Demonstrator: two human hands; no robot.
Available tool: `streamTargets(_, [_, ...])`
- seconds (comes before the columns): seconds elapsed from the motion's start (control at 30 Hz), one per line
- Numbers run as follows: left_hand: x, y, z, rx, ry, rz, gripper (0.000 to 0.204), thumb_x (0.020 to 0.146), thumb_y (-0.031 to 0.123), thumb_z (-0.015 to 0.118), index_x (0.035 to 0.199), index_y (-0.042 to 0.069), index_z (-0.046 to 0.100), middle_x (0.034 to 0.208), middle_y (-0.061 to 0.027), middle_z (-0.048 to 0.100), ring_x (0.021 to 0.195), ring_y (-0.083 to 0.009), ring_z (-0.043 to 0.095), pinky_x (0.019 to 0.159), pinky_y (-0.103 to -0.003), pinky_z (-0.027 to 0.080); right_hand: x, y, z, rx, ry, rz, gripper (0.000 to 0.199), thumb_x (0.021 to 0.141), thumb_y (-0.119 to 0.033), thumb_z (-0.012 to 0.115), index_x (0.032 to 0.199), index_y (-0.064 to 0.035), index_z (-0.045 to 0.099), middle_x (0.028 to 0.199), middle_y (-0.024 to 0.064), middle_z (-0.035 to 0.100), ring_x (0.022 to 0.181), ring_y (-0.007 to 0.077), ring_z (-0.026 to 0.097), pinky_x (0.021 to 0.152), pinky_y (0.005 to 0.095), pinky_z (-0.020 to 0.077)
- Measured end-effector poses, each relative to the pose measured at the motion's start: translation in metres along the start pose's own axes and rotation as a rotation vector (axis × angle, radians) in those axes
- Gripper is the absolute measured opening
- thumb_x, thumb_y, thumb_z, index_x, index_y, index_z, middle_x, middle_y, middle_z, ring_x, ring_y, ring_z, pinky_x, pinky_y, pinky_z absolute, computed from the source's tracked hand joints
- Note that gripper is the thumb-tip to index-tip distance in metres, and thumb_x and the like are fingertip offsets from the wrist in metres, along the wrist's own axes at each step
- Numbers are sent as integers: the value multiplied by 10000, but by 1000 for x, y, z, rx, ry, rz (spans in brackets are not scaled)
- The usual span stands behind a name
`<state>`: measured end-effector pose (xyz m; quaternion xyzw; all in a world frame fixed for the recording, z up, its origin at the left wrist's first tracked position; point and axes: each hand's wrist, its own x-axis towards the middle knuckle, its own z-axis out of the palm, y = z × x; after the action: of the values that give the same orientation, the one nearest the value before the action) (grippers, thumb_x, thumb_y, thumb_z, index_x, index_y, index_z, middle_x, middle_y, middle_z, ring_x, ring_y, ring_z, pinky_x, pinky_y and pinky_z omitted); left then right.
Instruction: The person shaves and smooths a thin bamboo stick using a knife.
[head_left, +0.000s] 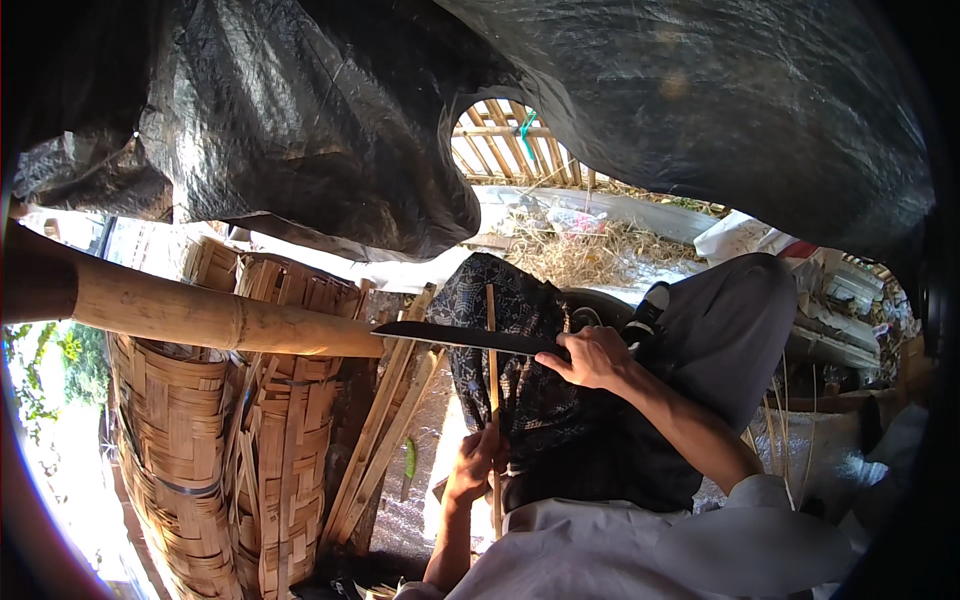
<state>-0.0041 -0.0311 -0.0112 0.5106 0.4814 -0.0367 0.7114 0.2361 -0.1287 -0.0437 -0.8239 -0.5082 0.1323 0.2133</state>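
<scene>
My right hand (592, 357) is closed round the handle end of a long knife with a dark blade (455, 336). The blade points left and crosses a thin bamboo strip (493, 390); whether it touches the strip I cannot tell. Below the blade, my left hand (477, 462) grips that strip, which stands roughly lengthwise over my lap. A dark patterned cloth (470, 285) covers my left knee under the strip and blade. The knife's tip lies close to the end of a thick bamboo pole (190, 312) coming in from the left.
Woven bamboo baskets (170, 430) stand at the left under the pole. Split bamboo slats (385, 450) lean beside them. Black plastic sheeting (320, 110) hangs low across the top. Dry straw (570, 250) lies beyond my knees, before a bamboo lattice (510, 145).
</scene>
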Motion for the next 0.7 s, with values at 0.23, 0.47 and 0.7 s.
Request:
streamTargets(0.23, [-6, 39, 9, 1056, 431, 467, 314, 842, 299, 582, 698, 26, 638, 646, -146, 637, 601, -293, 639, 571, -377, 498, 0, 4, 9, 67, 112, -6, 581, 832, -564, 482, 549, -62, 554, 472, 153, 539, 457, 297, 573, 452, 380, 454])
streamTargets(0.47, [55, 51, 29, 720, 469, 829, 188, 767, 152, 669, 839, 10, 571, 742, -150, 608, 635, -292, 607, 564, -362, 483, 1, -3, -2, 225, -40, 138, 509, 850, -529, 473, 717, -67, 641, 535, 141, 571, 566, 341, 597, 538, 432, 484])
streamTargets(0.7, [72, 50, 38, 928, 682, 855, 151, 814, 180, 613, 799, 50, 538, 703, -118, 587, 649, -325, 592, 552, -418, 457, 3, 5, 1, 363, 85, 169, 567, 852, -539, 459, 599, -47, 583, 529, 170, 563, 553, 369, 589, 523, 446, 474])
